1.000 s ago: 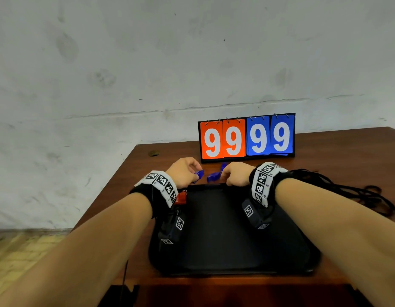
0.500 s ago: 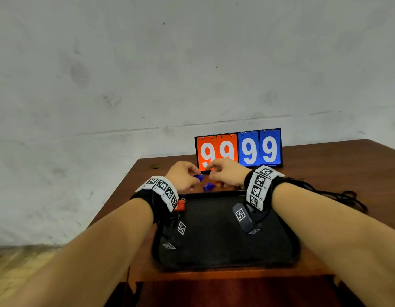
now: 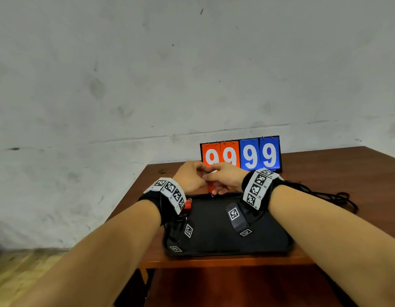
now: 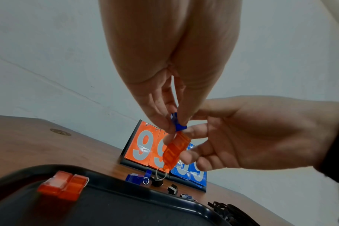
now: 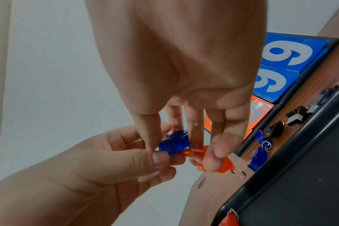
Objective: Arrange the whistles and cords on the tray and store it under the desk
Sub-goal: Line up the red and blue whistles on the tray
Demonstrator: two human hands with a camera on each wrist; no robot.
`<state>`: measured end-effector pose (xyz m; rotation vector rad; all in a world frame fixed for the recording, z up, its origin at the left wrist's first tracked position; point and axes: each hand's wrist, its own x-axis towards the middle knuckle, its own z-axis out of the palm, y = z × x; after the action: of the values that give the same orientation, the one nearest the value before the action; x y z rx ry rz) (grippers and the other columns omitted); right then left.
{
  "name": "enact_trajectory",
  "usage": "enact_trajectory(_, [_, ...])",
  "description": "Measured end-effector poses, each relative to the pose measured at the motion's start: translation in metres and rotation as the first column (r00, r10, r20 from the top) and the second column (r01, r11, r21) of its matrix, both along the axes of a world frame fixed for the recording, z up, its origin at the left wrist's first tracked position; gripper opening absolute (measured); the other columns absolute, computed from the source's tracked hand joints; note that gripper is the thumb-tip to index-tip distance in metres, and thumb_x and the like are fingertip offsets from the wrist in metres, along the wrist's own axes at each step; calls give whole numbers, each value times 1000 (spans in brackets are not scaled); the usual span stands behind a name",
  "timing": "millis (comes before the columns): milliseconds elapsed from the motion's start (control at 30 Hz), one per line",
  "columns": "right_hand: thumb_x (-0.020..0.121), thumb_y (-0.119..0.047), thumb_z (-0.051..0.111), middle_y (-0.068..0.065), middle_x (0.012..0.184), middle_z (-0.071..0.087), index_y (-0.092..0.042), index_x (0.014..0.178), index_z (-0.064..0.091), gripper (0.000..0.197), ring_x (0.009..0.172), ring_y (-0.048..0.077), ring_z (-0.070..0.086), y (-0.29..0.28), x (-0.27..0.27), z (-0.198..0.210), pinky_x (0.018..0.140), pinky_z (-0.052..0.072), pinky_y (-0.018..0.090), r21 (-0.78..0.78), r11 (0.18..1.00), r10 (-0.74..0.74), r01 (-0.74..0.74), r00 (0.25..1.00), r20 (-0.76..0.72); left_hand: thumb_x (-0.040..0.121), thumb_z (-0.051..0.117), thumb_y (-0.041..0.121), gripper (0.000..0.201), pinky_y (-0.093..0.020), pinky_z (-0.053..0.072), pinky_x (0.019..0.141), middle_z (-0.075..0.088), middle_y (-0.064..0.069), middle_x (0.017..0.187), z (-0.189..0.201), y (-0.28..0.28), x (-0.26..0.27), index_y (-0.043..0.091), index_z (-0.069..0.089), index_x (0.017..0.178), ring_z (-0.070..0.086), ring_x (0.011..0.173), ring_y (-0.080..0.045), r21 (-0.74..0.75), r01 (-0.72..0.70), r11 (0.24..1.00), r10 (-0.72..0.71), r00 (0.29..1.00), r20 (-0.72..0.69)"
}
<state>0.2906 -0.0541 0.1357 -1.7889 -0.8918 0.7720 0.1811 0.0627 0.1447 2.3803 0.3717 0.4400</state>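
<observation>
In the left wrist view my left hand pinches a blue whistle between thumb and fingertips. My right hand grips an orange whistle with a metal ring, its tip touching the blue one. Both hands meet above the far edge of the black tray. Another orange whistle lies at the tray's far left corner. Blue whistles and black whistles lie on the desk beyond the tray. Black cords are heaped to the right.
A flip scoreboard reading 99 99 stands at the back of the brown desk, just behind the hands. A grey wall rises behind. The desk's left edge drops to the floor.
The hands have lifted off the desk and come together. Earlier only blue whistles showed at the fingers; now the right hand holds an orange one. The head view has tilted up.
</observation>
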Motion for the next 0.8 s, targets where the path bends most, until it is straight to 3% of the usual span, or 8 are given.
enact_trajectory(100, [90,-23,68,16,92,73,-18,126,56,39,78,30,66,1,-5,0,63,55,32,40,999,-22,23,1000,-20,71,73,1,46,-39,57,89,68,-5,110,1,-1,-5,17,60,111,67,99,-19,-57,-30,998,31,999,10])
enact_trajectory(233, [92,-24,67,13,87,72,-16,121,58,31,75,27,67,3,-12,-1,63,55,32,74,997,-23,25,999,-31,83,67,7,46,-40,56,80,65,-4,108,-4,3,-11,13,49,125,66,95,-23,-192,-101,976,81,991,-108])
enact_trajectory(367, [92,-26,66,15,92,74,-19,119,59,28,76,25,71,6,-16,-2,70,56,35,78,997,19,-14,998,-64,88,71,22,40,-45,57,86,70,-11,107,-12,6,-18,15,50,122,69,93,-24,-354,-65,933,19,991,-133])
enact_trajectory(467, [93,-24,66,17,101,73,-19,119,59,28,79,25,72,9,-19,-3,69,56,34,92,995,52,-44,995,-84,90,70,22,41,-42,57,83,70,-13,101,-19,11,-16,10,51,124,67,85,-21,-374,-51,926,11,994,-110])
enact_trajectory(633, [93,-25,65,13,95,72,-18,120,59,28,73,22,70,11,-22,-3,65,56,31,98,994,53,-43,994,-99,91,68,21,36,-30,54,61,69,-10,89,-23,16,-14,9,53,122,65,72,-18,-416,-57,907,5,992,-124])
enact_trajectory(800, [95,-18,62,8,90,73,-20,121,56,27,75,22,72,11,-25,-2,64,55,30,109,994,33,-24,996,-83,91,69,19,33,-30,57,65,67,-9,84,-27,21,-14,8,55,120,64,67,-16,-465,-65,883,12,993,-116])
